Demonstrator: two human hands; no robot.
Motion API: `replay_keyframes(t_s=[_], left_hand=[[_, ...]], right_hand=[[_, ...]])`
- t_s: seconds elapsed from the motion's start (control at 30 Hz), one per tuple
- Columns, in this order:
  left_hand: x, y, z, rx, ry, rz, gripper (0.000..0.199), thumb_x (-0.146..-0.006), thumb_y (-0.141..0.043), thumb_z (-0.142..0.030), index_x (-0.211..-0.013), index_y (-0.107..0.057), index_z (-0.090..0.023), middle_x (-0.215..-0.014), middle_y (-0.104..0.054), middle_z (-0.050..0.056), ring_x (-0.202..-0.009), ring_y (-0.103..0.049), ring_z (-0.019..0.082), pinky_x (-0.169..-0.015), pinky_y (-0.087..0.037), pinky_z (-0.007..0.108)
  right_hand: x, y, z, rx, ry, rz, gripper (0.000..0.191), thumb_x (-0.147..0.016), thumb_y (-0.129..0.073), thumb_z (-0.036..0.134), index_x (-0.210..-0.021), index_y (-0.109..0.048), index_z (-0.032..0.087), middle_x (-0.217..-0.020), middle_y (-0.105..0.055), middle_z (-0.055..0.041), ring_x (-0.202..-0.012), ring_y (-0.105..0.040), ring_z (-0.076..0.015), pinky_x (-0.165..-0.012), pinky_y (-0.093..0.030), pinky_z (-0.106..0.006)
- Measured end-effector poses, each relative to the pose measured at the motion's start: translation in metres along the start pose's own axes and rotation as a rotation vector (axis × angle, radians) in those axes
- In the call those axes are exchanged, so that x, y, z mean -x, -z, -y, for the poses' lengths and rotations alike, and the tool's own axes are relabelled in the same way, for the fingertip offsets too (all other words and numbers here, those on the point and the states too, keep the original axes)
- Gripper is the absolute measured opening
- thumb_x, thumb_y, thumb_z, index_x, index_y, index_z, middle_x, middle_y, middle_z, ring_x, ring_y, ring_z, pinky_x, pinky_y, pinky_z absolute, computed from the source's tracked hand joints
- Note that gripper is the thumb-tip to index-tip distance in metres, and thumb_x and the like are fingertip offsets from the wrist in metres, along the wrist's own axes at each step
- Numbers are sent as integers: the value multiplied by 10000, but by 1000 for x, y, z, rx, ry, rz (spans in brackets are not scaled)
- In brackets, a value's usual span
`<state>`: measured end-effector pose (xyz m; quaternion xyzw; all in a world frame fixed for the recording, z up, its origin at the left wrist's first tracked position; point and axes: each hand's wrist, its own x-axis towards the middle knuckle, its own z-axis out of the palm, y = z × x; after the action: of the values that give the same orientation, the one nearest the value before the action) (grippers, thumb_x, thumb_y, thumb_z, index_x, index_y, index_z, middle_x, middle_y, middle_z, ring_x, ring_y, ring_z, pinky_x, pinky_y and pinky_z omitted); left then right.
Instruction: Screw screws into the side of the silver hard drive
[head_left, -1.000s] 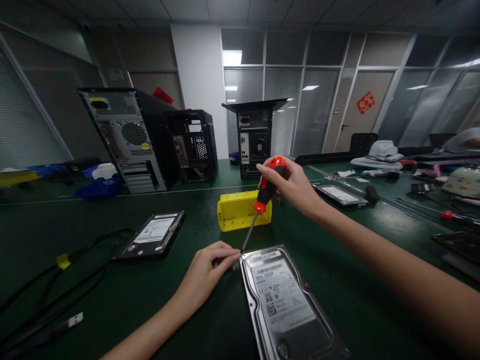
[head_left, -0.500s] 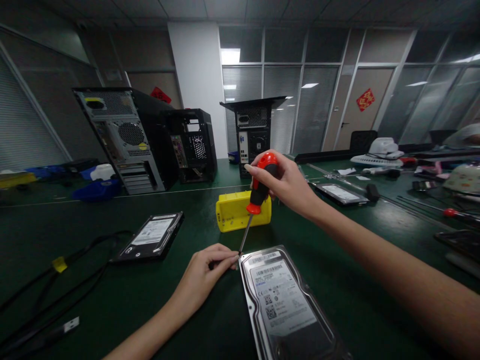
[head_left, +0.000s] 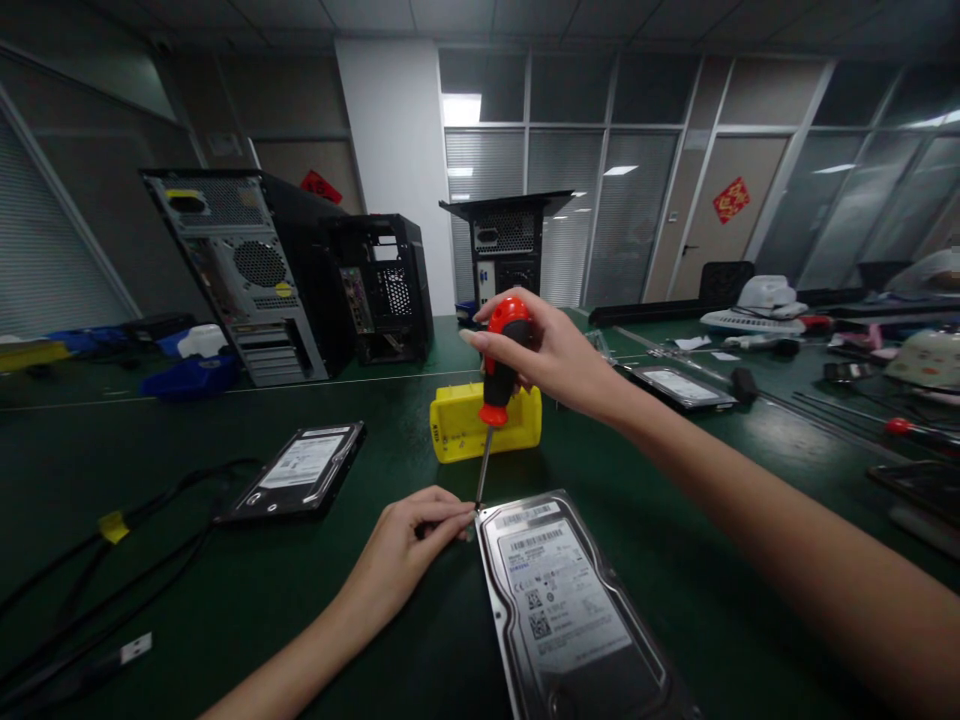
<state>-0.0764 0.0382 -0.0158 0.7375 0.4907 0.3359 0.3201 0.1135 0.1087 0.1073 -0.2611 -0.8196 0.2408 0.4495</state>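
Note:
A silver hard drive (head_left: 570,600) lies label up on the green table in front of me. My right hand (head_left: 536,345) is wrapped round the red and black handle of a screwdriver (head_left: 496,375). The screwdriver stands nearly upright, its tip down by the drive's far left corner. My left hand (head_left: 427,530) has its fingers pinched together at that same corner, close to the tip. What sits between those fingertips is too small to make out. Just behind the drive stands a yellow plastic bin (head_left: 457,425), partly hidden by the screwdriver.
A second hard drive (head_left: 300,470) lies to the left, beside black cables (head_left: 142,520). Another drive (head_left: 679,387) is at the right, near a long screwdriver (head_left: 896,427). Computer cases (head_left: 300,280) line the back, with a blue bin (head_left: 187,378) before them.
My right hand and the screwdriver handle have shifted left, so the screwdriver is more upright. Its tip stays at the drive's corner. My left hand and the drive look nearly unmoved.

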Motion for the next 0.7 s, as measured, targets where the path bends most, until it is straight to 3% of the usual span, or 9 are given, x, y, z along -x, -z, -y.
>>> replay_keyframes(t_s=[0.13,0.27,0.47,0.7], left_hand=[[0,0,-1,-3,4,0,253,-875,-523,-289,-812,-741,-178,-853,-657,48,-812,-607,175,-742,-441,260],[0,0,1,-11,4,0,259,-873,-523,-309,-838,-744,-179,-835,-655,51,-795,-607,180,-719,-444,263],[-2,0,2,5,42,22,272,-873,-518,-324,-872,-746,-175,-852,-658,62,-788,-608,181,-695,-444,259],[-2,0,2,-54,74,4,282,-867,-525,-351,-973,-726,-185,-921,-666,58,-773,-571,173,-670,-420,258]], right_hand=[[-6,-3,1,-47,2,119,376,-810,-579,424,-1090,-456,206,-846,-549,-16,-674,-518,-106,-526,-425,-220],[-9,-6,6,-93,32,197,266,-821,-573,360,-994,-455,196,-851,-521,-8,-698,-495,-97,-563,-428,-219],[-12,-8,5,-46,64,193,383,-750,-634,472,-926,-418,209,-772,-457,22,-631,-454,-92,-535,-399,-225],[-17,-7,5,69,251,153,511,-744,-671,393,-1139,-396,224,-972,-464,-12,-745,-454,-106,-662,-412,-246]])
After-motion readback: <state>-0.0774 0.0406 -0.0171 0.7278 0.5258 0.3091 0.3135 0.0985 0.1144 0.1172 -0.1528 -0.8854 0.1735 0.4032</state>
